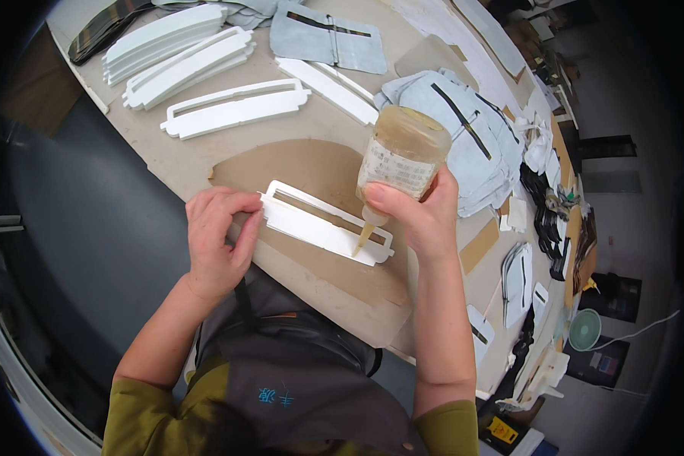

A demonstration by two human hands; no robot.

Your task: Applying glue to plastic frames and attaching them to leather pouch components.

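Note:
A white slotted frame piece point(304, 226) lies on a brown sheet point(300, 161) near the table's front edge. At its left end, the thumb and fingers of my left hand point(219, 235) are closed on the frame's tip. My right hand point(433, 220) grips a translucent glue bottle point(406, 140) with a worn label and yellowish contents. The bottle is tipped upside down. Its narrow nozzle points at the solid strip near the frame's right end and appears to touch it. Whether any glue lies on the strip is too small to tell.
Behind the frame lie more white frames point(235, 106), some stacked point(163, 44). Grey-blue fabric pieces with dark slits point(460, 152) are piled at the right, and another piece point(327, 38) lies at the back. Black strips point(538, 199) and a green round fan point(584, 330) are farther right.

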